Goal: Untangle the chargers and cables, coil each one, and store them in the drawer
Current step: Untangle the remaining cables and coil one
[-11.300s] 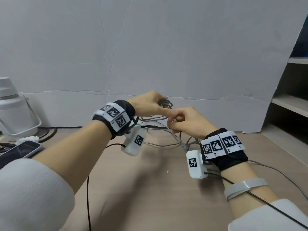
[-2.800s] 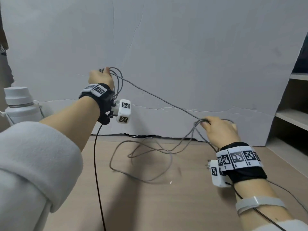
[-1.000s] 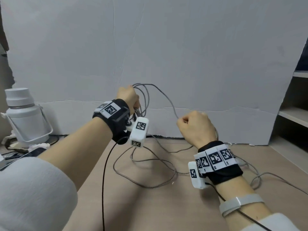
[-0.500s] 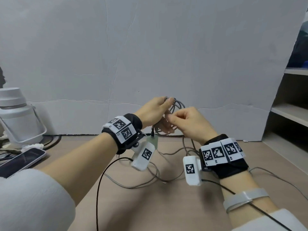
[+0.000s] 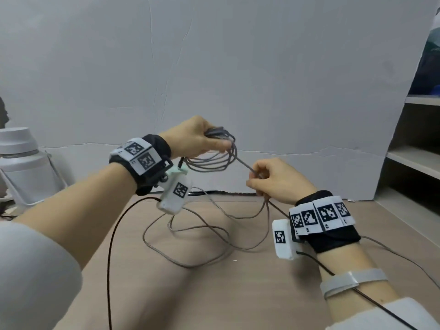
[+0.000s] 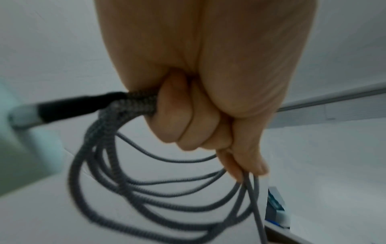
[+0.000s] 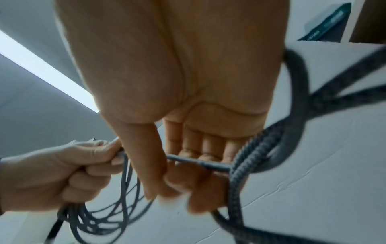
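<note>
We held both forearms raised out in front of us, each wrist wrapped in a black band with a white camera unit below it. Our left hand (image 5: 195, 139) sat higher, its fingers curled tight and the thumb pressed down over gathered loops of grey braided cable (image 5: 209, 160). Our right hand (image 5: 278, 179) was lower and just beside it, knuckles up, thumb and fingertips pinching a single strand of the same cable, with further strands passing under the palm.

Loose cable loops (image 5: 190, 236) sprawl across the mid-table; bare wood (image 5: 238, 294) lies nearer; kettle (image 5: 21, 167) far left.
</note>
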Demonstrator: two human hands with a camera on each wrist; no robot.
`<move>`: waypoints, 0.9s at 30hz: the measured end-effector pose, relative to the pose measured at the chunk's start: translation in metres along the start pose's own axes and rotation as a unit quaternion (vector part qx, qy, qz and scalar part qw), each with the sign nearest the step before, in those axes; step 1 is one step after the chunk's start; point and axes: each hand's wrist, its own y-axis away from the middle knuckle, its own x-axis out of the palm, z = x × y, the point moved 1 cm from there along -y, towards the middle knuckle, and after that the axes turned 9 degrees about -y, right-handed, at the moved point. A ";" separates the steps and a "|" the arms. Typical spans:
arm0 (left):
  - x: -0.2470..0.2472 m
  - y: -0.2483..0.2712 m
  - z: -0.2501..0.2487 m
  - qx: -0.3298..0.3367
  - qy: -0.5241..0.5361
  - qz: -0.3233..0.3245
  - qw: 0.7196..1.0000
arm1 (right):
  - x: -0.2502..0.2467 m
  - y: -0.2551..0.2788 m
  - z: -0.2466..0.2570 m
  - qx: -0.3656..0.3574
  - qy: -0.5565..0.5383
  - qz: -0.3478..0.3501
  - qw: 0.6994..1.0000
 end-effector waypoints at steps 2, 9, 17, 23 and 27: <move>-0.008 -0.001 0.003 0.015 0.048 -0.060 0.997 | 0.002 -0.002 -0.003 0.022 0.089 0.006 0.996; -0.037 -0.014 0.032 -0.046 0.151 -0.306 0.939 | -0.022 0.000 -0.021 0.151 0.185 -0.144 0.960; -0.052 -0.017 0.086 -0.201 0.117 -0.427 0.874 | -0.032 0.004 -0.025 0.125 0.143 -0.131 0.973; -0.031 -0.028 0.108 -0.311 0.155 -0.415 0.841 | -0.020 0.000 -0.010 -0.001 -0.019 -0.165 0.986; -0.002 -0.038 0.076 -0.275 0.254 -0.326 0.868 | -0.002 -0.002 -0.002 0.003 0.136 -0.159 0.978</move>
